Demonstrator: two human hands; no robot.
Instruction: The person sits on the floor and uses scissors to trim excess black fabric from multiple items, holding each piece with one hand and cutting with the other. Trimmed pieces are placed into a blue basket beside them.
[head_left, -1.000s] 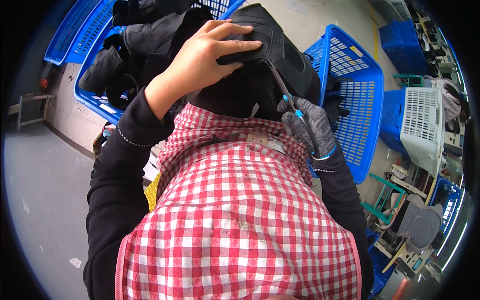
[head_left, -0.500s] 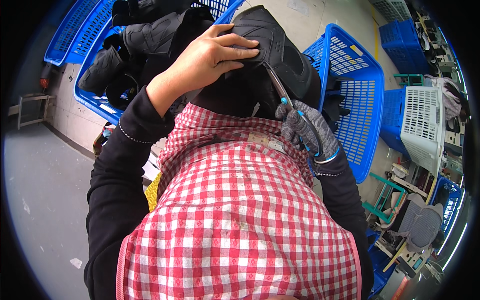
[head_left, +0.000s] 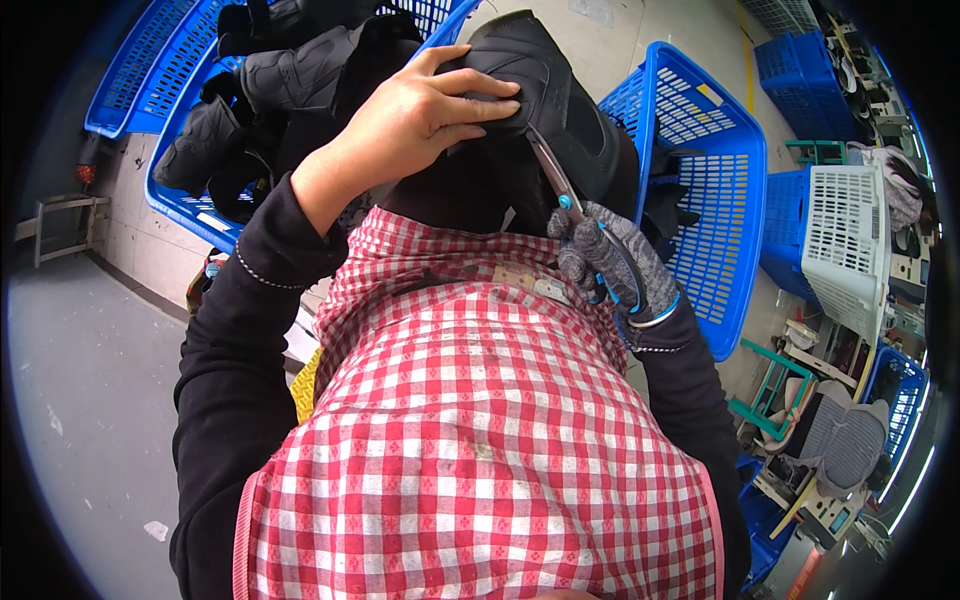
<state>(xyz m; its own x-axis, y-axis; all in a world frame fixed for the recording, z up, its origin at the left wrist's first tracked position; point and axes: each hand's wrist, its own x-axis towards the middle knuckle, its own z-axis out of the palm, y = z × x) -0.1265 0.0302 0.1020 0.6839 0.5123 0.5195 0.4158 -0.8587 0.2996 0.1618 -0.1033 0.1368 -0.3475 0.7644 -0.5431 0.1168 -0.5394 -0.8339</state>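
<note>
A black padded piece (head_left: 580,120) with a moulded, stitched surface, its kind unclear, lies over my lap. My bare left hand (head_left: 432,105) holds it on its left side, fingers bent over the surface and the tips pressed on a raised panel. In a grey knitted glove, my right hand (head_left: 622,262) grips a pair of scissors (head_left: 556,175) with blue-trimmed handles. Their blades look nearly together, and the tips touch the piece just below my left fingertips. Whether a thread lies between the blades is too small to tell.
At the left, a blue basket (head_left: 170,203) holds several similar black pieces (head_left: 290,80). Another blue basket (head_left: 745,250) stands tilted close to my right hand, with dark pieces inside. Further right are a white crate (head_left: 845,240) and a teal frame (head_left: 770,395).
Both hands and the scissors stay almost where they were. The black piece has tilted slightly, and the whole view has shifted a little.
</note>
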